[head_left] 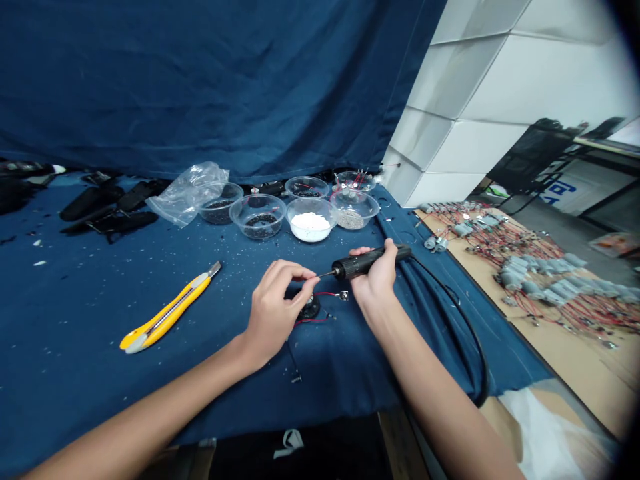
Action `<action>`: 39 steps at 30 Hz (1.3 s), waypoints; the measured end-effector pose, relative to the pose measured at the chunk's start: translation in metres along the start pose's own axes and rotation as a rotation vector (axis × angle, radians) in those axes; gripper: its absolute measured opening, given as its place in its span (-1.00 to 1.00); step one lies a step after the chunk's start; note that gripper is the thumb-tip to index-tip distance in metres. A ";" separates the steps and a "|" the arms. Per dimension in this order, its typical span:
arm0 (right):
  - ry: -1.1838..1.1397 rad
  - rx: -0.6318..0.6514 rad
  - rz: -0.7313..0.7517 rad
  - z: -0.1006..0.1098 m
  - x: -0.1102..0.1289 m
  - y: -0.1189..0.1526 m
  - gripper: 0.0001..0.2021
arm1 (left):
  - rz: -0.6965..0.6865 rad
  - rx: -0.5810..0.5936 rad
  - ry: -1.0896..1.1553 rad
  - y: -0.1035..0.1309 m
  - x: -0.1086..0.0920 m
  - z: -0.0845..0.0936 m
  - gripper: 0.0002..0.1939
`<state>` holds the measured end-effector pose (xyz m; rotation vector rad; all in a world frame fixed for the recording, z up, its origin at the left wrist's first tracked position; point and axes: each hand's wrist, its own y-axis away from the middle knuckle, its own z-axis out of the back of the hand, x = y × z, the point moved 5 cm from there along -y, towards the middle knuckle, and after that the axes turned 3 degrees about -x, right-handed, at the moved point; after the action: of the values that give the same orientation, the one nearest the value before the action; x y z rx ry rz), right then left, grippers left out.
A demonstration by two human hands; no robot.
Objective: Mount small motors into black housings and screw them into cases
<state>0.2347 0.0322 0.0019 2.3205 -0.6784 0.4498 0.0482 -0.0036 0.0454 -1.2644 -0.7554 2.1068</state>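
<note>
My right hand is wrapped round a black electric screwdriver, its thin bit pointing left. The fingertips of my left hand are pinched together at the tip of that bit; whatever is between them is too small to make out. Beneath the left fingers sits a small round black part, partly hidden by the hand. Red wires run from beside it, one reaching a small metal-ended piece. A dark wire with a little connector lies nearer me on the blue cloth.
A yellow utility knife lies at left, blade showing. Behind my hands stand several clear bowls, one with white bits, beside a plastic bag. The screwdriver's cable loops right. Several small grey motors with red wires cover the right-hand board.
</note>
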 end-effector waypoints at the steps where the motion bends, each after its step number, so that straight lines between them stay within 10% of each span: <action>1: -0.003 -0.001 0.007 0.000 0.000 -0.001 -0.71 | -0.023 0.005 -0.006 0.000 -0.001 0.000 -0.99; 8: 0.000 0.006 -0.030 0.002 0.000 -0.004 -0.69 | -0.116 0.053 -0.045 -0.004 -0.007 -0.003 -0.93; 20: -0.062 -0.013 0.004 -0.001 0.029 -0.012 -0.72 | -0.438 0.616 -0.247 0.033 -0.002 -0.003 -0.75; 29: -0.069 -0.001 0.018 -0.002 0.033 -0.011 -0.72 | -0.383 0.719 -0.497 0.031 0.007 -0.024 -0.62; 39: -0.070 0.010 0.022 0.000 0.035 -0.013 -0.73 | -0.262 0.752 -0.257 0.030 0.012 -0.010 -0.79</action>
<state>0.2702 0.0284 0.0127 2.3500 -0.7378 0.3843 0.0471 -0.0140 0.0128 -0.4706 -0.1590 2.0475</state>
